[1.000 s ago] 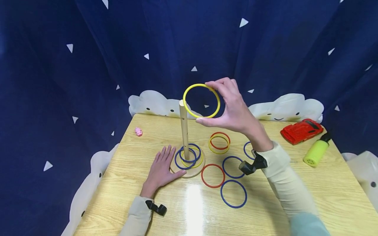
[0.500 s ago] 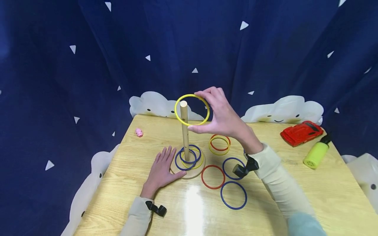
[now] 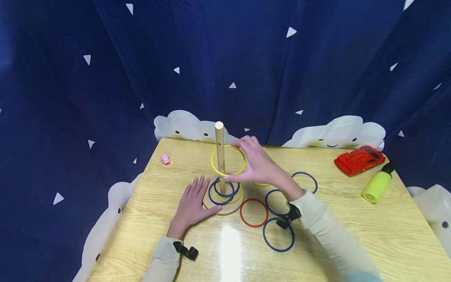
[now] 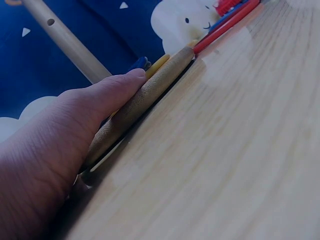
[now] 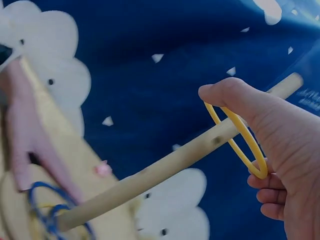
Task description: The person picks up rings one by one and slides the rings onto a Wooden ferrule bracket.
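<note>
In the head view, my right hand [image 3: 258,166] pinches a yellow ring [image 3: 212,163] between thumb and fingers. The ring encircles the upright wooden post [image 3: 220,145], partway down from its top; the right wrist view also shows the post [image 5: 170,165] passing through the ring [image 5: 246,134]. My left hand [image 3: 193,205] lies with fingers spread on the table beside the round wooden base [image 3: 232,210], its thumb on the base's edge, as the left wrist view shows. Around the foot of the post lie two blue rings [image 3: 221,204] and a yellow one.
Right of the base, a red ring [image 3: 254,226] and several blue rings [image 3: 280,251] lie on the wooden table [image 3: 197,258]. A red toy car [image 3: 359,160] and a green bottle [image 3: 377,185] sit far right. A pink figure [image 3: 165,159] stands back left, before a dark blue curtain.
My right hand has moved left and then down, bringing the yellow ring over the post's top and around its shaft. The left hand stays in place.
</note>
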`<state>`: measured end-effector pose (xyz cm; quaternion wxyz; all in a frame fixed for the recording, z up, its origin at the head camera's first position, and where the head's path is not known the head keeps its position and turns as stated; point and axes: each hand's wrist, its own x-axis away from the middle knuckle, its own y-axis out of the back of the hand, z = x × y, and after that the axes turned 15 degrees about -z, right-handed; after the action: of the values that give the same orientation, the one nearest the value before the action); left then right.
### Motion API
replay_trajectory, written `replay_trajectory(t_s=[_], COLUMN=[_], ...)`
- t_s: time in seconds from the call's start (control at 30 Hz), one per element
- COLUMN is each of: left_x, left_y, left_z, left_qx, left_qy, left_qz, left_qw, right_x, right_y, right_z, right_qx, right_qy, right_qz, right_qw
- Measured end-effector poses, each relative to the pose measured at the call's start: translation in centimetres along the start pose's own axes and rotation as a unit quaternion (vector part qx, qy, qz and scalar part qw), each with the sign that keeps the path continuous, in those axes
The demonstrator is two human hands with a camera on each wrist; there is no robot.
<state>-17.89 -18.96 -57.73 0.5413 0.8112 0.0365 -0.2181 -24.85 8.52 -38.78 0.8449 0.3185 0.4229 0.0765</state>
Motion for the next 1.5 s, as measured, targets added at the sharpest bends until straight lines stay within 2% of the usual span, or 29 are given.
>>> replay_trajectory(t_s=[0.2, 0.37, 0.57, 0.77, 0.93, 1.2, 1.5], left_x=[-0.4, -0.4, -0.3, -0.2, -0.2, -0.1, -0.1], left_y=[0.0, 0.0, 0.0, 0.1, 0.2, 0.3, 0.3], left_z=[-0.1, 0.1, 0.1, 0.0, -0.1, -0.1, -0.1], left_qx=[0.000, 0.002, 0.000, -0.003, -0.002, -0.006, -0.004], left_qy=[0.001, -0.005, -0.006, -0.003, -0.002, 0.000, 0.007], left_qz=[0.005, -0.005, -0.007, 0.001, 0.004, 0.010, 0.018], left_qw=[1.0000, 1.0000, 1.0000, 1.0000, 1.0000, 0.9999, 0.9998], right_x=[2.9, 5.3, 7.2, 8.1, 8.6, 9.3, 10.8], right_y=[-2.7, -5.0, -7.2, -8.5, -9.1, -9.2, -7.1], right_z=[-1.9, -3.8, -5.5, -6.6, -7.0, -7.3, -7.3], right_qx=[0.018, 0.027, 0.033, 0.039, 0.049, 0.027, 0.012], right_qy=[-0.048, -0.087, -0.094, -0.098, -0.107, -0.117, -0.148], right_qz=[0.039, 0.064, 0.073, 0.082, 0.089, 0.085, 0.053], right_qw=[0.9979, 0.9937, 0.9924, 0.9910, 0.9891, 0.9892, 0.9876])
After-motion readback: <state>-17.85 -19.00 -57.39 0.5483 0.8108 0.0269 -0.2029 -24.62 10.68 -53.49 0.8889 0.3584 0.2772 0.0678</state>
